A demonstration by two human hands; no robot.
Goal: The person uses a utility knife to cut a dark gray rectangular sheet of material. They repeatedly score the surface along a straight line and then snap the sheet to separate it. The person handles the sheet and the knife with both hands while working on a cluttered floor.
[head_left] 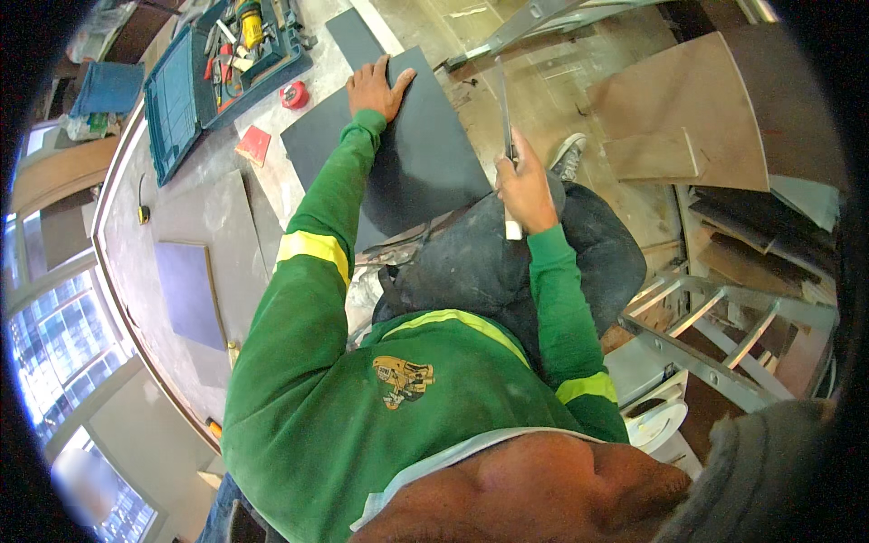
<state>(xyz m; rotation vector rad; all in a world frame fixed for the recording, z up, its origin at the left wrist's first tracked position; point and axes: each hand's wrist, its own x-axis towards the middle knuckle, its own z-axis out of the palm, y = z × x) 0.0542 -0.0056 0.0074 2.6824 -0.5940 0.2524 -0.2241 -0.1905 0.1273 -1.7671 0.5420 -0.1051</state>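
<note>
A large dark grey board lies in front of me, its near edge against my lap. My left hand rests flat on its far part, fingers spread and thumb apart. To the right of the board my right hand is closed around a long, thin-bladed tool. Its narrow metal blade points away from me and a white end shows below my fist. The blade stands just off the board's right edge; I cannot tell its exact kind. A narrower dark strip lies beyond the board.
On the left stand an open blue toolbox with several tools, a red tape measure, red sandpaper and a smaller grey panel. Ladders and brown boards occupy the right. My shoe is on the dusty floor.
</note>
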